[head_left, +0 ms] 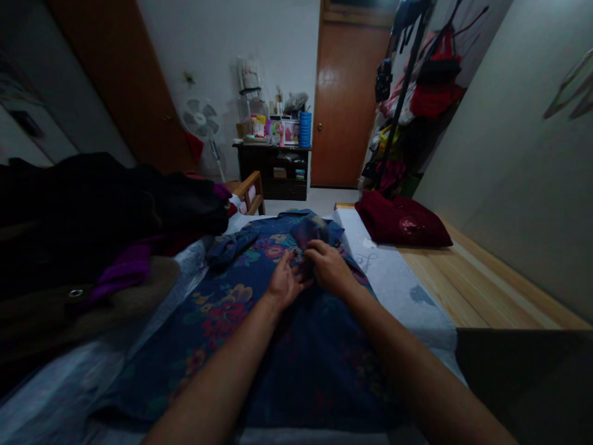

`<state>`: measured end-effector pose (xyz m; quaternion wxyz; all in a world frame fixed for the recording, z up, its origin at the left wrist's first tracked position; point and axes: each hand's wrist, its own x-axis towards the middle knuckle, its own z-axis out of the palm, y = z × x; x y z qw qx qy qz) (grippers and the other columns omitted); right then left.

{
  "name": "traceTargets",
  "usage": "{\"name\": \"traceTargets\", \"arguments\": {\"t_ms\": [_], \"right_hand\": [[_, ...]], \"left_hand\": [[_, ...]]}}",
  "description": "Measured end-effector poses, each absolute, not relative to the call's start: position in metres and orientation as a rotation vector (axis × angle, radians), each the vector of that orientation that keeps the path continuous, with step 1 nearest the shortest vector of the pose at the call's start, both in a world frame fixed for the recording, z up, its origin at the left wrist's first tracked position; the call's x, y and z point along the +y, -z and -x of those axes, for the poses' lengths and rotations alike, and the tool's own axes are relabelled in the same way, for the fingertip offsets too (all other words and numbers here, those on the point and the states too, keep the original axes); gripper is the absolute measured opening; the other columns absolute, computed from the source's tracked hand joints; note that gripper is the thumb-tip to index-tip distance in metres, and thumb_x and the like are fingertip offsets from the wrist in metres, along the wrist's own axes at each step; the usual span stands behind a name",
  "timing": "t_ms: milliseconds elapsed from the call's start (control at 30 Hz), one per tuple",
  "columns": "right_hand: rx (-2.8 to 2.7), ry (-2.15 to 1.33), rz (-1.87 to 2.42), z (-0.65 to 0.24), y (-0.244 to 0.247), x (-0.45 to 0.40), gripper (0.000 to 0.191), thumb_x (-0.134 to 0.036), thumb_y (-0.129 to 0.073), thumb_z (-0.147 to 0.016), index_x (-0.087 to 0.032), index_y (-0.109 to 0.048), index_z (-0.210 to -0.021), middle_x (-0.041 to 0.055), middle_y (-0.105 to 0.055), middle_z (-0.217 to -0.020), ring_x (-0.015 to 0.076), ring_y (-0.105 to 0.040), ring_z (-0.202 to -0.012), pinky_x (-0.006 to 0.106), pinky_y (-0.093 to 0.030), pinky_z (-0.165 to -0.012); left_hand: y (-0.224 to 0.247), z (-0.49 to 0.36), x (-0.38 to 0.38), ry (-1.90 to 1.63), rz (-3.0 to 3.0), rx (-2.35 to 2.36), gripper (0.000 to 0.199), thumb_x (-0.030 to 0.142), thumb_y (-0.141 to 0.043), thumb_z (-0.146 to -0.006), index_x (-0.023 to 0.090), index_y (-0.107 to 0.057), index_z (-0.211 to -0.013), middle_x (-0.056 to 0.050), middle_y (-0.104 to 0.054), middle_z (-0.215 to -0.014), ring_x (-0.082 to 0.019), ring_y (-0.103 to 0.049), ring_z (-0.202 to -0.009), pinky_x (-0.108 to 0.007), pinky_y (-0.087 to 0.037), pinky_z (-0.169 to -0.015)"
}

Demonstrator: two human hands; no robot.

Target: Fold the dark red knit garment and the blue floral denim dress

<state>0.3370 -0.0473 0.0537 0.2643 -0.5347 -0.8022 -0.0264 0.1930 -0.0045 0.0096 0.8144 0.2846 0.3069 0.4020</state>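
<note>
A dark blue garment [222, 309] with red and yellow flowers lies spread on a pale sheet, its collar end away from me. Near its upper middle, my right hand [328, 266] pinches a bunched, blurred piece of the flowered cloth, lifted a little above the rest. Just left of it, my left hand [286, 281] has its palm turned up and its fingers apart, close under the bunched piece. Whether the left fingers touch that cloth is too blurred to tell. A folded sleeve rests at the garment's upper left.
Dark clothes [106, 198] with a purple piece [123, 269] are heaped on the left. A folded maroon garment [401, 219] sits on the wooden board [467, 284] at right. Beyond stand a fan [201, 117], a wooden chair [256, 191] and a dark cabinet [252, 170].
</note>
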Motion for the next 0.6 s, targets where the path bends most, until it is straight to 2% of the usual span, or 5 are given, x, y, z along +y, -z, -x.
{"name": "traceTargets", "arguments": {"t_ms": [100,200,300,433,600], "right_hand": [[-2.283,-0.171,1.330,-0.312,-0.026,-0.062,0.044,-0.008,-0.049,-0.081,-0.018,-0.056,-0.123,0.0139,-0.039,-0.146,0.0237,-0.045,-0.128,0.037,-0.040,-0.103],[-2.252,-0.173,1.487,-0.315,-0.014,-0.081,0.048,-0.010,-0.053,-0.079,-0.017,-0.053,-0.127,0.0145,-0.043,-0.142,0.0258,-0.045,-0.127,0.039,-0.041,-0.103],[-2.066,-0.022,1.852,-0.338,-0.017,-0.102,0.045,-0.014,-0.057,-0.079,-0.016,-0.055,-0.124,0.0154,-0.051,-0.132,0.0283,-0.049,-0.119,0.041,-0.041,-0.100],[-1.730,0.225,2.330,-0.377,-0.021,-0.129,0.036,-0.023,-0.060,-0.081,-0.015,-0.057,-0.116,0.0176,-0.058,-0.117,0.0306,-0.053,-0.107,0.040,-0.045,-0.088],[-1.655,0.118,2.653,-0.402,-0.017,-0.153,0.030,-0.033,-0.059,-0.084,-0.014,-0.058,-0.107,0.0169,-0.064,-0.102,0.0289,-0.061,-0.096,0.035,-0.046,-0.076]], "left_hand": [[-0.003,-0.172,0.006,-0.877,-0.467,0.671,0.042,0.058,-0.045,-0.090,0.024,-0.059,-0.108,-0.004,-0.066,-0.084,-0.018,-0.066,-0.071,-0.037,-0.056,-0.069],[0.012,-0.160,0.014,-0.889,-0.411,0.892,0.027,0.047,-0.061,-0.086,0.020,-0.061,-0.091,0.000,-0.063,-0.070,-0.015,-0.064,-0.060,-0.032,-0.056,-0.063],[0.021,-0.158,0.018,-0.912,-0.417,0.996,0.020,0.036,-0.067,-0.083,0.018,-0.060,-0.085,0.000,-0.064,-0.068,-0.014,-0.064,-0.056,-0.029,-0.055,-0.059],[0.016,-0.162,0.024,-0.907,-0.424,1.011,0.002,0.016,-0.062,-0.085,0.016,-0.060,-0.085,-0.002,-0.066,-0.068,-0.014,-0.064,-0.053,-0.026,-0.055,-0.054],[0.009,-0.161,0.033,-0.894,-0.447,1.000,0.007,0.010,-0.057,-0.086,0.015,-0.060,-0.084,-0.001,-0.065,-0.063,-0.013,-0.064,-0.051,-0.022,-0.053,-0.050]]}}
